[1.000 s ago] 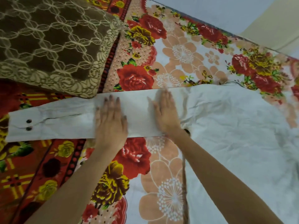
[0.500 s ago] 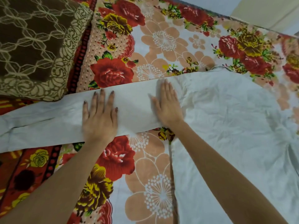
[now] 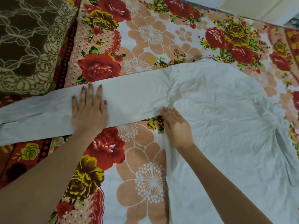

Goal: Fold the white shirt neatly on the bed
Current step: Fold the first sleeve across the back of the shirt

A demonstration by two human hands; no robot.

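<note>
The white shirt [image 3: 218, 120] lies spread flat over the right half of the floral bedsheet [image 3: 145, 46]. Its long sleeve [image 3: 132, 101] stretches straight out to the left and runs off the frame's edge. My left hand [image 3: 89, 110] rests palm down on the sleeve's middle, fingers spread. My right hand [image 3: 176, 126] sits at the armpit, where the sleeve meets the shirt's side edge, with its fingers curled onto the cloth. Whether they pinch the cloth I cannot tell.
A brown patterned pillow [image 3: 29, 42] lies at the top left, touching the sleeve's upper edge. Beyond the bed's far edge is pale floor [image 3: 258, 7]. Bare sheet shows above and below the sleeve.
My right hand has slid back from the flat sleeve to the armpit corner and curled its fingers. My left hand stays flat on the sleeve. The view has shifted right, hiding the cuff.
</note>
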